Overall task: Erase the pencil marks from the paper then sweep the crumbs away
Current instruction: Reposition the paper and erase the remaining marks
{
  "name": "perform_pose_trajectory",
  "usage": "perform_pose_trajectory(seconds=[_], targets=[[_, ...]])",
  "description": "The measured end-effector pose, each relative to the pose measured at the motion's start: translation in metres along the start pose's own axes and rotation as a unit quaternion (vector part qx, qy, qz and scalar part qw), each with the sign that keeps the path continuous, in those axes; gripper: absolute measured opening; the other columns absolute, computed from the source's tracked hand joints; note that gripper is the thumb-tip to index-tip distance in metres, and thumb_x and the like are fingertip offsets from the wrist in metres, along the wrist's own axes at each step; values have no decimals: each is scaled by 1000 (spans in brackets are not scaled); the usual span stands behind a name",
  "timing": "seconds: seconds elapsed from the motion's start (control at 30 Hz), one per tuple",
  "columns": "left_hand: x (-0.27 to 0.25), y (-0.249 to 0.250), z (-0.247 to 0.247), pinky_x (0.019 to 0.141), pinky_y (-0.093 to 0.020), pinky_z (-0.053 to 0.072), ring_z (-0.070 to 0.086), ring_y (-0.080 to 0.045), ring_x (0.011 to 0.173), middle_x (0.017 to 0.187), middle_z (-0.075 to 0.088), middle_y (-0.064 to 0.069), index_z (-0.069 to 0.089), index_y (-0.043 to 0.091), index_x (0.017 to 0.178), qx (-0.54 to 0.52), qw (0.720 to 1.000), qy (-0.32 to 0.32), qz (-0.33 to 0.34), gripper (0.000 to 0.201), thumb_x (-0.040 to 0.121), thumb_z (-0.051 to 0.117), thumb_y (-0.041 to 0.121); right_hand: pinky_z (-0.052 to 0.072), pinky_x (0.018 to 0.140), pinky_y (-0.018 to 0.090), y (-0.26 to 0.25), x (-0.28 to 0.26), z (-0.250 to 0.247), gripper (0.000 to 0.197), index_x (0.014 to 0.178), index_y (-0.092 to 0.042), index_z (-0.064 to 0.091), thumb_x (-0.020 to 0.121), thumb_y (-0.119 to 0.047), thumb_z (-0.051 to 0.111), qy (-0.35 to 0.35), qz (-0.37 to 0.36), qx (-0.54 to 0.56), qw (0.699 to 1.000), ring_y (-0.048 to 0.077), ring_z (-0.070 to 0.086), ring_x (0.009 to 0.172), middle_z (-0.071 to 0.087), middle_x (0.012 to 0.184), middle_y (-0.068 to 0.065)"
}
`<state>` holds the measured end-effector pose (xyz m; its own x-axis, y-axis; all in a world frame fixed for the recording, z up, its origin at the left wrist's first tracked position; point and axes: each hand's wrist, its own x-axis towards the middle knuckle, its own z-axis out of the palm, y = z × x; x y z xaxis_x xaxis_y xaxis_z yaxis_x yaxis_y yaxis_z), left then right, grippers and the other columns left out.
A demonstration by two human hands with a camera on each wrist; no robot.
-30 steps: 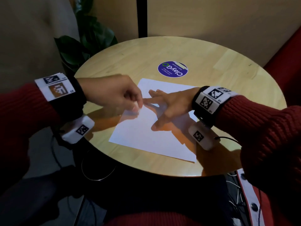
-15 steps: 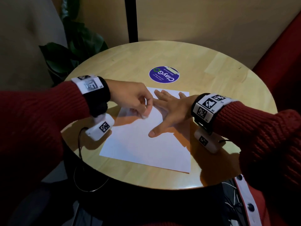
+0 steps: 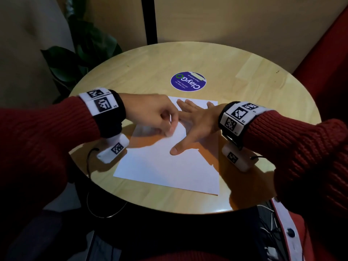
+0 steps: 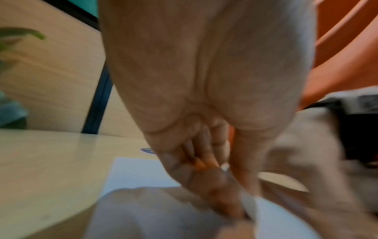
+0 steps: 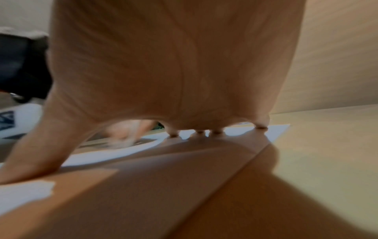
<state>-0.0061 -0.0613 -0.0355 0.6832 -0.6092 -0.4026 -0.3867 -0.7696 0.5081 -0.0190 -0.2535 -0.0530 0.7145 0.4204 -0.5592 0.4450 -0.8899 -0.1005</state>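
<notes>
A white sheet of paper (image 3: 169, 166) lies on the round wooden table (image 3: 244, 81). My left hand (image 3: 170, 131) pinches a small white eraser (image 3: 172, 133) and holds it down on the sheet's upper left part. The wrist view shows the eraser (image 4: 248, 205) below the curled fingers (image 4: 204, 169), blurred. My right hand (image 3: 195, 125) lies flat on the paper's upper right, fingers spread and thumb (image 3: 176, 150) pointing toward me. In the right wrist view the fingertips (image 5: 216, 132) press on the paper (image 5: 276, 131). I can make out no pencil marks or crumbs.
A round purple sticker (image 3: 188, 81) sits on the table beyond the paper. A leafy plant (image 3: 84, 53) stands off the table's left edge, and a red seat (image 3: 335, 63) is at the right. The table's near edge is close to my body.
My left hand has slid a little down the sheet with the eraser and is blurred. My right hand has stayed flat on the paper. The head view has shifted.
</notes>
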Motion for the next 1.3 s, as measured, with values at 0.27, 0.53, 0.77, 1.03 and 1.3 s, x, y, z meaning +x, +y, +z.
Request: perform_pose_trajectory(seconds=[0.27,0.53,0.77,1.03,1.3], targets=[[-13,5,9,69,-20,48,64,-3,68,79,77,5,79,27,96,45,998,45,20,3,95,78,24,-4,121,73,3,4,-5,143,155,-58,-20,48,-101,65,-20,0,-23,1000,16,-30,155,-34,168,-8],[-32,10,22,65,-13,46,64,1,66,77,77,10,81,26,96,11,999,5,37,3,95,81,24,-4,122,71,9,11,-7,158,155,-56,-23,32,-105,64,-29,-1,-21,999,12,-30,154,-32,168,-14],[-36,14,25,65,-13,44,64,-1,67,77,76,11,79,32,93,20,998,53,37,7,95,81,26,-9,125,62,12,9,-9,134,159,-54,-14,61,-91,70,-28,-2,23,999,10,-29,154,-27,170,-12],[-34,33,20,67,-17,49,66,1,69,79,77,10,78,26,96,-20,994,74,73,5,97,79,22,-5,123,67,13,21,-8,113,153,-65,19,52,-97,57,-29,-49,44,997,19,-28,156,-16,174,-3],[-14,47,48,78,-24,53,70,-4,88,87,78,9,76,26,97,49,992,42,106,4,97,73,23,-7,125,44,17,3,-10,78,166,-33,15,98,-47,49,4,-44,79,996,18,-16,160,-12,175,0]])
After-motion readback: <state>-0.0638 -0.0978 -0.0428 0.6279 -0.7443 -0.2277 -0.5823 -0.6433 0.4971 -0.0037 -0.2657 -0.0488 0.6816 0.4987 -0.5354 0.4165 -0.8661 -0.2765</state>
